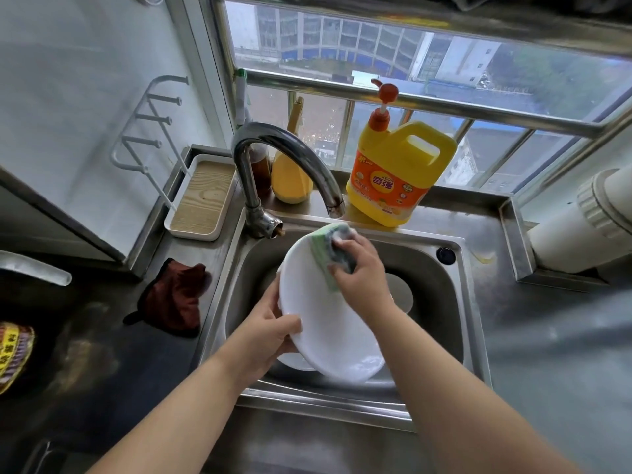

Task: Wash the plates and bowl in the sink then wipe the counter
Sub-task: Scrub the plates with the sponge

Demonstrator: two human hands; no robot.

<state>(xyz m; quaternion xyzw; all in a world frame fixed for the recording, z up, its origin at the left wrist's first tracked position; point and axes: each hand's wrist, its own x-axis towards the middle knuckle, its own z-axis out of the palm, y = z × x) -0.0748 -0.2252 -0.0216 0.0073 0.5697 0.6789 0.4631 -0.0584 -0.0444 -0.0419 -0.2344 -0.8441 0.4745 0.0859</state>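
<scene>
Fingers [345, 260] gripping sponge [330, 244] on tilted plate [325, 323], left hand [270, 336] holding rim

Head view, looking down (close) over sink [455, 302]

Bare forearms, no sleeves/rings/watch
</scene>
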